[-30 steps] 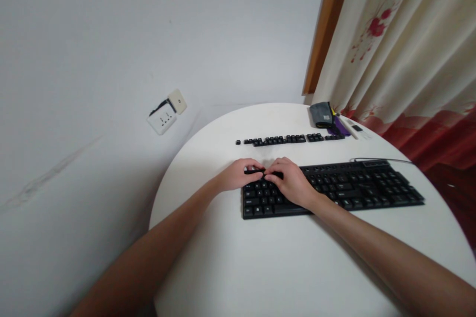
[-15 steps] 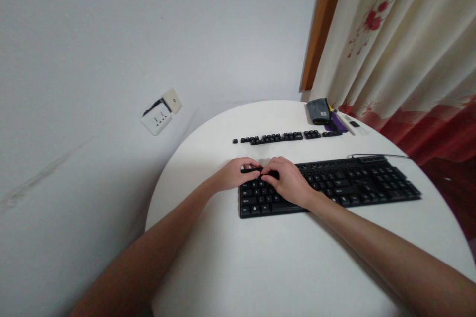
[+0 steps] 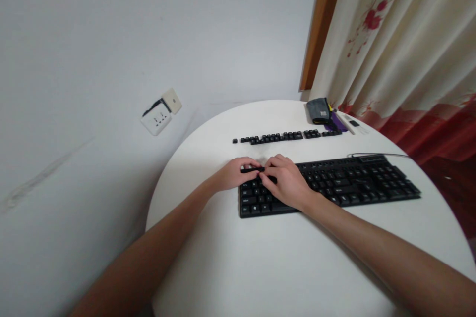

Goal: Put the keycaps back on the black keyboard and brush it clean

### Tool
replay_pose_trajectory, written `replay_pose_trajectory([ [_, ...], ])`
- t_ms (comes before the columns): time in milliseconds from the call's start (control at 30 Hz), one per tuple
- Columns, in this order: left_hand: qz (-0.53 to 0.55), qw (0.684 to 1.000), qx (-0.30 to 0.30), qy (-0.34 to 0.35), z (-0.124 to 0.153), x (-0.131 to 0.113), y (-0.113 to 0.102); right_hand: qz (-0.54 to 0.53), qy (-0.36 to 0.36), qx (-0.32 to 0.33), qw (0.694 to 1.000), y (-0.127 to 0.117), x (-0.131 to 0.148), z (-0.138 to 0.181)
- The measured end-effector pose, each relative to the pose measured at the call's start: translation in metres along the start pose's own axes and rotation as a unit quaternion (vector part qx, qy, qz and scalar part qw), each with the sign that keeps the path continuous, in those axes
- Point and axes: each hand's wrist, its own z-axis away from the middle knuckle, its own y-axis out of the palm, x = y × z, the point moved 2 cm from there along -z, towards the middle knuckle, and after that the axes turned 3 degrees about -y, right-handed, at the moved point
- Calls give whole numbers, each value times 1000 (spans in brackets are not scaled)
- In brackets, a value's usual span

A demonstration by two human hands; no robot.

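1. Our right hand (image 3: 287,184) has slid slightly left since the earlier frame, and its fingers bend lower over the keys.
2. Our left hand (image 3: 235,174) is closed on a small black piece (image 3: 253,170) at the far left corner of the keyboard (image 3: 353,183).
3. The right fingertips touch that piece, but we cannot tell whether they grip it.
4. The keyboard lies on the white bench (image 3: 260,257), with a row of loose keys (image 3: 286,136) beyond it and a grey cloth (image 3: 319,111) farther right.
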Motion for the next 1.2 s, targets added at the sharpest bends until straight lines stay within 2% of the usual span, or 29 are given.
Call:
replay_pose_trajectory([
  [933, -29, 1000, 4, -3, 0, -1, -3, 31, -21, 18, 999, 1, 4, 2],
  [1200, -31, 999, 5, -14, 0, -2, -2, 26, -11, -2, 1000, -1, 5, 3],
])
